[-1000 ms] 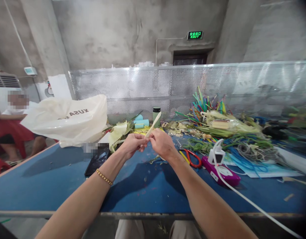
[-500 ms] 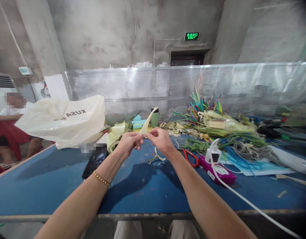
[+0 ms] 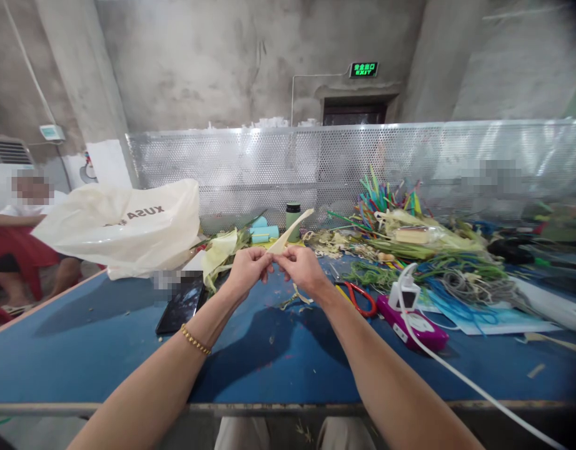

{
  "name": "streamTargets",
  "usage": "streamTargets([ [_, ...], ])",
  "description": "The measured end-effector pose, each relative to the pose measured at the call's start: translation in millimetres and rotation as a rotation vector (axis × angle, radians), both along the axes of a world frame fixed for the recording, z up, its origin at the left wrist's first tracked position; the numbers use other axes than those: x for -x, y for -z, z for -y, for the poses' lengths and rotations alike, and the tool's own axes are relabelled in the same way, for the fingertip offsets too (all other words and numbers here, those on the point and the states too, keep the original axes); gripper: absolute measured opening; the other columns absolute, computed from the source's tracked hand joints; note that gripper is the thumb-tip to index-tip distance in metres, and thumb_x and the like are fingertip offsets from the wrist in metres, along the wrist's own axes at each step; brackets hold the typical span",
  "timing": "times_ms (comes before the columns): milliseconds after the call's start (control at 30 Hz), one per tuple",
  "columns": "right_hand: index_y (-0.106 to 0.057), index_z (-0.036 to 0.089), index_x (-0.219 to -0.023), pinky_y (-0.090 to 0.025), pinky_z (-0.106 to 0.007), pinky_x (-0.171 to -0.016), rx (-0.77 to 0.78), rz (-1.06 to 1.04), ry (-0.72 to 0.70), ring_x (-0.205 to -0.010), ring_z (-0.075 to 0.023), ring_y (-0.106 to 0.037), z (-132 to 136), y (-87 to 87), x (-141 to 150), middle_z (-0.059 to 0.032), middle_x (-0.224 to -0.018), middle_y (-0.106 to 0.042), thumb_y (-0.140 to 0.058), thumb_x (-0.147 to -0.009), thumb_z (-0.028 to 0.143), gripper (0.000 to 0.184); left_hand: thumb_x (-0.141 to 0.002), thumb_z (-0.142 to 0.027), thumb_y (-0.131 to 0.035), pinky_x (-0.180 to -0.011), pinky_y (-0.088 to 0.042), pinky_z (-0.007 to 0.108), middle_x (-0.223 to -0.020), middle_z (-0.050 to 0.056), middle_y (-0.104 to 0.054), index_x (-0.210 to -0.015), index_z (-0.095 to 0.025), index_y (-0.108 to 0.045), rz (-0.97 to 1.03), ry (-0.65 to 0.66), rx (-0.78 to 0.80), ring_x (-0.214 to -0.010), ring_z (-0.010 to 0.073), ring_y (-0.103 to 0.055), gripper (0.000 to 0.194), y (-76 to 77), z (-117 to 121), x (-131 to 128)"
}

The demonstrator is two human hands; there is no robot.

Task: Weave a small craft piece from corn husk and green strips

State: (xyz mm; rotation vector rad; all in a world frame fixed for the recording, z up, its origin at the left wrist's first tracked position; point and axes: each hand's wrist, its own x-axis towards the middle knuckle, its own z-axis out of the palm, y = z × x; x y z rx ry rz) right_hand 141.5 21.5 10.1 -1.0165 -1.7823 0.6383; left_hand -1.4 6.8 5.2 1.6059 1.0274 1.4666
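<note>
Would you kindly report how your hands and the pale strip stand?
Left hand and right hand both pinching pale strip. Free end up, slanting right. Red-handled tool on table, apart from strip.

Fairly bright, soft shadows on tbl (image 3: 105, 365), glare on perf. screen (image 3: 241, 156), R pic edge blurry/dark

Scraps (image 3: 303, 298) lie on the table (image 3: 269, 387) below the fingers (image 3: 257, 255). A phone (image 3: 181, 310) lies left of the fingers, scissors (image 3: 365, 312) right.

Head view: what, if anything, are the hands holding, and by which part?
A pale husk-like strip, pinched near its lower end by both the left hand and the right hand.
</note>
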Motion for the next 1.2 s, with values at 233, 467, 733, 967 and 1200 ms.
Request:
streamTargets([
  [233,-0.055,0.016,-0.064,-0.034,-0.019,-0.035,0.100,-0.079,-0.102,-0.039,-0.0084,-0.047,-0.2,1.4,0.8,0.0038,-0.047,-0.049,-0.060,-0.082,0.038,0.029,-0.076,-0.034,-0.066,-0.042,-0.029,0.021,-0.049,0.001,-0.057,-0.057,-0.013,-0.057,0.061,0.114,0.012,-0.037,0.0069,-0.046,0.030,3.9,-5.7,4.8],
  [467,-0.054,0.017,-0.068,-0.038,-0.020,-0.038,0.023,-0.022,-0.090,-0.041,-0.0087,-0.053,-5.4,6.1,0.7,-0.0004,-0.062,-0.059,-0.050,-0.088,0.043,0.033,-0.076,-0.033,-0.067,-0.041,-0.028,0.021,-0.048,0.000,-0.055,-0.057,-0.014,-0.054,0.074,0.053,-0.003,-0.036,0.0070,-0.045,0.030,3.6,-6.2,4.9],
  [733,-0.049,0.019,-0.060,-0.036,-0.022,-0.045,-0.060,-0.020,-0.139,-0.043,-0.0095,-0.046,4.4,-2.5,-4.1,0.0050,-0.047,-0.047,-0.057,-0.081,0.032,0.025,-0.073,-0.040,-0.071,-0.043,-0.034,0.021,-0.059,0.004,-0.063,-0.064,-0.011,-0.061,0.108,0.227,0.073,-0.041,0.0075,-0.050,0.031,1.9,-8.5,11.2],
  [967,-0.050,0.019,-0.061,-0.034,-0.022,-0.045,-0.019,-0.025,-0.152,-0.043,-0.0093,-0.044,3.5,-6.0,-9.3,0.0052,-0.046,-0.048,-0.057,-0.078,0.030,0.021,-0.074,-0.031,-0.071,-0.053,-0.044,0.024,-0.072,0.006,-0.066,-0.077,-0.009,-0.066,0.152,0.375,0.089,-0.051,0.0095,-0.056,0.023,-5.7,-7.6,17.8],
  [1200,-0.050,0.019,-0.060,-0.032,-0.021,-0.044,-0.006,0.003,-0.172,-0.042,-0.0088,-0.042,9.0,-7.1,-6.7,0.0055,-0.045,-0.047,-0.056,-0.078,0.030,0.022,-0.079,-0.026,-0.064,-0.045,-0.035,0.021,-0.054,0.002,-0.061,-0.065,-0.013,-0.055,0.066,0.146,0.027,-0.041,0.0088,-0.053,0.021,-1.7,-6.8,9.8],
])
